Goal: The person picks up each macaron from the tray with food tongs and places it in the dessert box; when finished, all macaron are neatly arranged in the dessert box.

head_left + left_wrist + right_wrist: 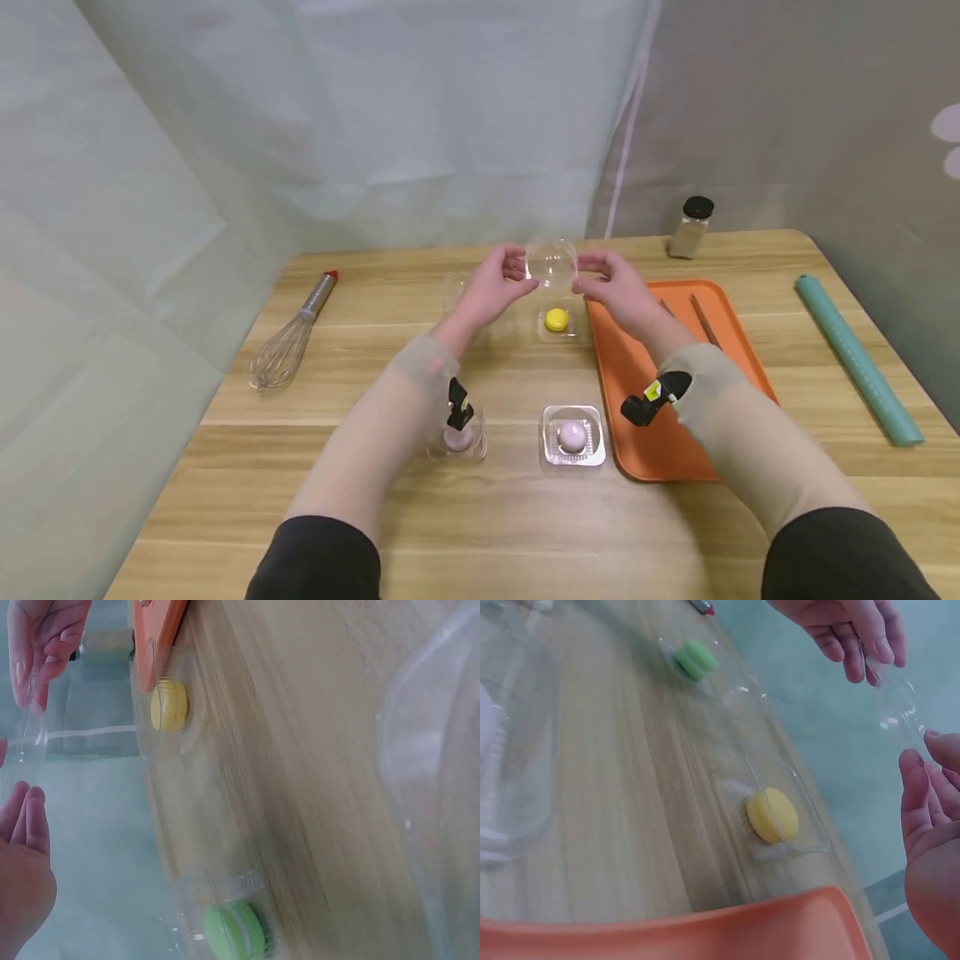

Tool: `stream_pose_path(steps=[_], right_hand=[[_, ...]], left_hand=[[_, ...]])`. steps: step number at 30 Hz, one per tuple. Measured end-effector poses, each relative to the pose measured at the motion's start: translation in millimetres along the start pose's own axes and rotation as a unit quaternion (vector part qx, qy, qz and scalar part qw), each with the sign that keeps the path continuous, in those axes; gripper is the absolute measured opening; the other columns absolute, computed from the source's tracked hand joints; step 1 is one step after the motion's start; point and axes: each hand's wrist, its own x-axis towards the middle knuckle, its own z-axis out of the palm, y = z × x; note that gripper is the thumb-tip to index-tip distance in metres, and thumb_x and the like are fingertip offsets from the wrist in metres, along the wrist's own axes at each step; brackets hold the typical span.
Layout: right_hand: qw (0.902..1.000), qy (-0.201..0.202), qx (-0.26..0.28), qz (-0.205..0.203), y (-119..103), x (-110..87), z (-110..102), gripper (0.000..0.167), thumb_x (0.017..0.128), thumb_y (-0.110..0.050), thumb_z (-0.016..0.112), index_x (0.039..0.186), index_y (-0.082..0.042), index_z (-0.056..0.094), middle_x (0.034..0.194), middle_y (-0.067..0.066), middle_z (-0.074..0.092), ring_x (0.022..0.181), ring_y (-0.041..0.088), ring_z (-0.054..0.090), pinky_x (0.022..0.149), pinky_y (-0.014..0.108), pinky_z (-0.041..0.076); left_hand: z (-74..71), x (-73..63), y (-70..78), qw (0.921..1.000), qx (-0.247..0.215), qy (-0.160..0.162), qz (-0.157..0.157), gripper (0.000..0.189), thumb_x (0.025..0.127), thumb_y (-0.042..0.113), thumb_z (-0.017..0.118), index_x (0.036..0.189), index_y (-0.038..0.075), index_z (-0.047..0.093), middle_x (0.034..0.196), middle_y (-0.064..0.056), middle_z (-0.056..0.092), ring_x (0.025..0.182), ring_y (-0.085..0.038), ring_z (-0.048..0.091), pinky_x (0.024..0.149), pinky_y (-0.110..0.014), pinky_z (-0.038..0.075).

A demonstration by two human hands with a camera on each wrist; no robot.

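Note:
My left hand and right hand pinch opposite edges of a clear plastic lid, raised above the table's far side. Below it, a yellow macaron sits in a small clear plastic box. A green macaron lies in a similar box to the left; my left arm and hand hide it in the head view. Closer to me, a pale pink macaron sits in an open clear box. Another pale macaron in a clear box is partly covered by my left forearm.
An orange tray with two thin brown sticks lies under my right forearm. Behind it stands a black-capped jar. A whisk lies at the left, a teal roll at the right. Fabric sheets hang behind the table.

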Motion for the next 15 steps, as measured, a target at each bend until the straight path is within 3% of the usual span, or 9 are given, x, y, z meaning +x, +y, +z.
stream_pose_path(steps=[3, 6, 11, 15], right_hand=[[1.0000, -0.001, 0.003, -0.004, -1, -3.2, 0, 0.048, 0.091, -0.012, 0.061, 0.134, -0.004, 0.041, 0.133, 0.012, 0.049, 0.103, 0.024, 0.057, 0.091, 0.039, 0.046], [0.9998, -0.006, 0.019, -0.009, -2, -4.8, 0, 0.052, 0.090, -0.009, 0.062, 0.136, -0.003, 0.038, 0.134, 0.016, 0.048, 0.101, 0.023, 0.057, 0.088, 0.037, 0.048], [0.9989, -0.031, 0.028, -0.022, -4, -8.1, -2, 0.064, 0.088, -0.005, 0.063, 0.144, -0.010, 0.032, 0.134, 0.020, 0.047, 0.102, 0.022, 0.058, 0.085, 0.033, 0.049], [0.9972, -0.064, 0.020, -0.035, -7, -12.0, -5, 0.068, 0.089, -0.004, 0.062, 0.147, -0.017, 0.029, 0.130, 0.020, 0.051, 0.102, 0.026, 0.059, 0.088, 0.040, 0.048]], left_hand=[[-1.0, -0.9, 1.7, 0.9997, -0.017, -0.013, 0.008, 0.071, 0.080, 0.010, 0.074, 0.138, 0.002, 0.035, 0.110, -0.011, 0.056, 0.098, -0.019, 0.056, 0.085, -0.025, 0.047], [-2.5, -1.4, 3.1, 0.9993, -0.005, -0.032, 0.017, 0.083, 0.076, 0.008, 0.077, 0.143, 0.002, 0.029, 0.107, -0.011, 0.056, 0.096, -0.020, 0.056, 0.084, -0.024, 0.048], [-5.6, -3.9, 4.1, 0.9968, 0.040, -0.057, 0.040, 0.090, 0.073, 0.009, 0.080, 0.145, 0.002, 0.027, 0.107, -0.010, 0.056, 0.098, -0.022, 0.055, 0.086, -0.025, 0.046], [-7.9, -7.5, 5.5, 0.9913, 0.094, -0.064, 0.066, 0.094, 0.072, 0.016, 0.082, 0.145, 0.003, 0.025, 0.108, -0.008, 0.055, 0.100, -0.020, 0.054, 0.089, -0.025, 0.044]])
